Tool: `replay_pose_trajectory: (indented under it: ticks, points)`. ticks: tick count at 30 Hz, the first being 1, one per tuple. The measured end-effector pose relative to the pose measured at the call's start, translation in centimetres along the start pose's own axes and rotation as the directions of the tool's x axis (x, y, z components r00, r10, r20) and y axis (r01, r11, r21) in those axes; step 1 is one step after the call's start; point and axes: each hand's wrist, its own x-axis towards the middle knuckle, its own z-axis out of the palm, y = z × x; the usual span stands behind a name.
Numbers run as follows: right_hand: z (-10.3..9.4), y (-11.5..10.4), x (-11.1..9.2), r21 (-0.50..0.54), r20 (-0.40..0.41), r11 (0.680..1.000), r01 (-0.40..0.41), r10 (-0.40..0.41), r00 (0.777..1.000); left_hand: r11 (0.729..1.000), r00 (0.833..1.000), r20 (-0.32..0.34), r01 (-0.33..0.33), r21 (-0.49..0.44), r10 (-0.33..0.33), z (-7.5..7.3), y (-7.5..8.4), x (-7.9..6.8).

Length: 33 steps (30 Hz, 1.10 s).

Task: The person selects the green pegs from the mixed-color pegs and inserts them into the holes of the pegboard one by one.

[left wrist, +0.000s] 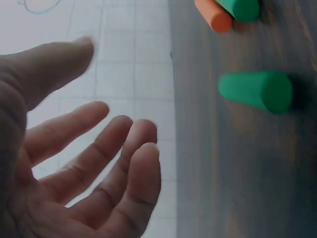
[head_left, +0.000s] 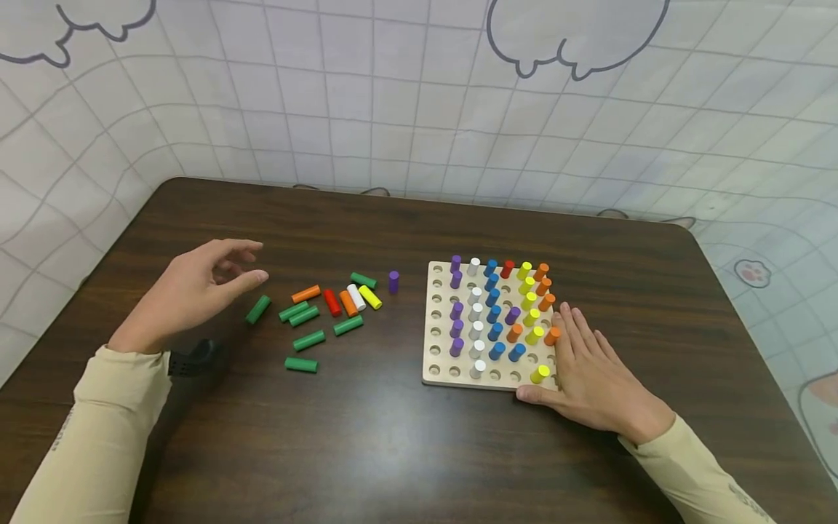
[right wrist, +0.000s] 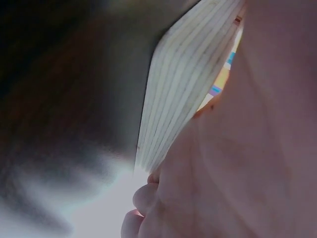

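Observation:
My left hand hovers at the left of the table, thumb and fingers spread apart with nothing between them. Just beside its thumb lies a green peg, which the left wrist view also shows, apart from the fingers. A wooden pegboard on the right carries upright pegs in purple, white, blue, red, yellow and orange, with some holes bare. Against its right edge rests my right hand, fingers straight along the side and thumb at the front corner. In the right wrist view, the palm touches the board's layered edge.
Loose pegs lie between the left hand and the board: several green ones, orange, red, white and yellow. One purple peg stands near the board. Behind the dark table hangs a white gridded cloth.

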Motion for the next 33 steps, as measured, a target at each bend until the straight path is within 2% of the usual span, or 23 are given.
replay_pose_trajectory:
  ticks: [4,7,12,24,33]
  points:
    - [0.1,0.2,0.0,-0.005,0.0,1.0,0.001,-0.001,1.0,0.998,0.995,0.085,0.046,0.044,-0.05,-0.1,-1.1,-0.1]
    - [0.2,0.3,0.0,-0.003,0.001,1.0,0.0,0.001,1.0,0.996,0.985,0.154,0.067,0.064,-0.077,0.0,-1.8,0.1]
    - [0.3,0.4,-0.1,-0.009,-0.008,1.0,0.005,-0.006,1.0,0.993,0.969,0.222,0.093,0.076,-0.108,0.3,-2.6,0.3]
    - [0.3,0.4,0.0,-0.014,-0.015,1.0,0.012,-0.012,1.0,0.991,0.955,0.265,0.124,0.043,-0.131,0.7,-2.9,0.5]
    - [0.4,0.5,0.0,-0.012,-0.016,1.0,0.013,-0.014,1.0,0.991,0.958,0.254,0.123,0.05,-0.132,0.8,-3.0,0.4]
